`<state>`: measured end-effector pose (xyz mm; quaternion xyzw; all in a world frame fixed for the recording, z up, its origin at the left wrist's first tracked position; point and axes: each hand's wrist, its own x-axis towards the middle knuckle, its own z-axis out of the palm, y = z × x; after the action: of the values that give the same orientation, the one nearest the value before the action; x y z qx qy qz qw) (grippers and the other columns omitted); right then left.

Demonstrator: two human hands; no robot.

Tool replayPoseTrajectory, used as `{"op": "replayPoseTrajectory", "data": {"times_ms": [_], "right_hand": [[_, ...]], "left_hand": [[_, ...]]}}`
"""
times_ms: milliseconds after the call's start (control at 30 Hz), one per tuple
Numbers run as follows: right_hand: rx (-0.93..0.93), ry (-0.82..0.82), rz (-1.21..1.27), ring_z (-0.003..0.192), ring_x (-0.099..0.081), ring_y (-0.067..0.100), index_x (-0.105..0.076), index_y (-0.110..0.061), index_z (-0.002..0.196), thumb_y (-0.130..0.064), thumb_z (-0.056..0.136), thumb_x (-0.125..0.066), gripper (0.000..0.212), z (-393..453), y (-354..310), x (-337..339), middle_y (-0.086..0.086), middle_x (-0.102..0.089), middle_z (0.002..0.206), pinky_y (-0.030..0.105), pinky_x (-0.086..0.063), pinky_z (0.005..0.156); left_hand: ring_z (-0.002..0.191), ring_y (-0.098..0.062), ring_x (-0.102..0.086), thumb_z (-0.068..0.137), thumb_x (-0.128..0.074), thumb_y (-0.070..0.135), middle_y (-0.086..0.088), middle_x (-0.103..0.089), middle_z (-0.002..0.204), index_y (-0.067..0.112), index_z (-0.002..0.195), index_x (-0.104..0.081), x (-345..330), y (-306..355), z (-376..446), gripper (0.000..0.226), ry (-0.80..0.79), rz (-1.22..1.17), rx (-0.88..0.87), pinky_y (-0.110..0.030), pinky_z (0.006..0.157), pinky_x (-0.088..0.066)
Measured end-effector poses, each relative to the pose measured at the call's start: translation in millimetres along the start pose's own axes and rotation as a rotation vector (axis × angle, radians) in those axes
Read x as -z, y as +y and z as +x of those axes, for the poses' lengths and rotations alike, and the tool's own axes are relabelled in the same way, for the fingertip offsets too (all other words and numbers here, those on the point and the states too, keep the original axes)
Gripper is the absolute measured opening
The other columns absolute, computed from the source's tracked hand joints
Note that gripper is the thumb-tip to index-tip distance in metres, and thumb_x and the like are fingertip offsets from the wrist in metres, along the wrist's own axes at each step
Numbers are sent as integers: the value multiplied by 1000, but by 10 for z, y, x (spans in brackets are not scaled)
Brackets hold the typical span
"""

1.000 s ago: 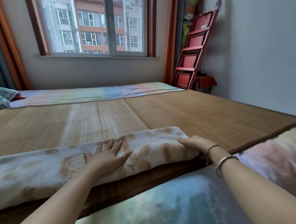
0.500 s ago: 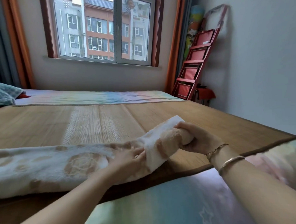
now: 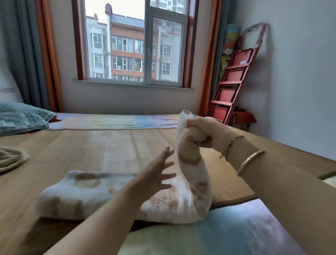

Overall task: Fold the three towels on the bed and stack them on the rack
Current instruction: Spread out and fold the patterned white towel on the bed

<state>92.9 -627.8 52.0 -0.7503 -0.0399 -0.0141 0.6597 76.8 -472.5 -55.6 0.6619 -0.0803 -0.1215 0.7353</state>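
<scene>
towels: 2 | right hand (image 3: 207, 132) grip: clenched on patterned towel (image 3: 112, 194) | left hand (image 3: 155, 177): released

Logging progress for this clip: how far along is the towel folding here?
Early. The patterned towel lies folded into a long strip on the mat; that looks done. In hand: the right hand grips its lifted end, apparently folding it over, while the left hand hovers open beside it. Left: finishing this fold and the beige towel at the left edge. A third towel and the rack are not identifiable here.
</scene>
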Motion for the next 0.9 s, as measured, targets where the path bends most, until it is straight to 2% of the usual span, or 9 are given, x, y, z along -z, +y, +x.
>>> {"op": "replayPoseTrajectory", "data": {"times_ms": [67, 167, 300, 367, 467, 533, 667, 767, 900], "right_hand": [[109, -45, -63, 57, -45, 15, -55, -19, 76, -10, 84, -58, 13, 28, -5, -485, -1, -45, 64, 19, -39, 44], [217, -39, -211, 63, -49, 18, -56, -16, 62, -25, 69, -68, 17, 151, 7, -1193, -8, -49, 57, 26, -36, 53], [289, -130, -374, 61, -52, 9, -57, -15, 61, -24, 78, -66, 21, 134, 53, -2053, -9, -54, 60, 22, -40, 56], [231, -245, -348, 68, -53, 15, -61, -12, 74, -21, 81, -64, 12, 77, 96, -2373, -3, -54, 66, 25, -45, 61], [-79, -514, -222, 67, -53, 23, -53, 3, 101, -9, 91, -51, 16, -9, 162, -2652, 8, -51, 77, 32, -55, 52], [-132, -510, -232, 59, -56, 29, -52, 6, 103, -3, 92, -43, 16, 14, 251, -2654, 18, -53, 86, 41, -56, 57], [73, -222, -302, 68, -67, 36, -54, 2, 90, 2, 89, -38, 16, 230, 363, -2311, 24, -59, 97, 39, -57, 51], [330, -19, -721, 89, -64, 29, -61, -9, 92, -5, 83, -39, 24, 391, 412, -1931, 12, -66, 95, 41, -54, 78], [271, -58, -1051, 120, -49, 25, -52, -21, 126, -24, 93, -40, 35, 494, 554, -1635, 7, -58, 127, 53, -26, 111]], "left_hand": [[125, -32, -50, 92, -31, 65, -1, -41, 147, 36, 143, -39, 380, 56, -131, 59, 87, -13, -26, -53, 105, -37], [115, -28, -58, 89, -29, 70, 0, -53, 136, 33, 136, -47, 978, 130, -357, 63, 207, -26, 5, -53, 101, -41], [108, -28, -62, 88, -23, 74, -2, -63, 121, 30, 121, -56, 1648, 133, -658, 64, 346, -10, 99, -51, 95, -42], [104, -29, -63, 87, -23, 76, -8, -67, 114, 23, 116, -60, 1893, 94, -756, 70, 434, -57, 157, -47, 91, -45], [94, -31, -65, 82, -25, 81, -17, -66, 109, 7, 121, -54, 2252, 7, -831, 89, 509, -410, 281, -44, 77, -55], [94, -28, -63, 78, -36, 82, -17, -62, 107, -5, 128, -44, 2409, -27, -847, 100, 515, -589, 341, -43, 80, -54], [89, -30, -62, 74, -67, 60, -16, -60, 104, -1, 115, -53, 2378, 55, -712, 74, 542, -243, 430, -40, 69, -53], [99, -23, -62, 68, -79, 45, -7, -65, 97, 11, 95, -64, 2295, 140, -556, 46, 510, 194, 433, -34, 85, -53], [78, -21, -58, 81, -66, 9, -8, -58, 84, 6, 97, -58, 2323, 328, -451, 18, 608, 530, 211, -27, 62, -46]]}}
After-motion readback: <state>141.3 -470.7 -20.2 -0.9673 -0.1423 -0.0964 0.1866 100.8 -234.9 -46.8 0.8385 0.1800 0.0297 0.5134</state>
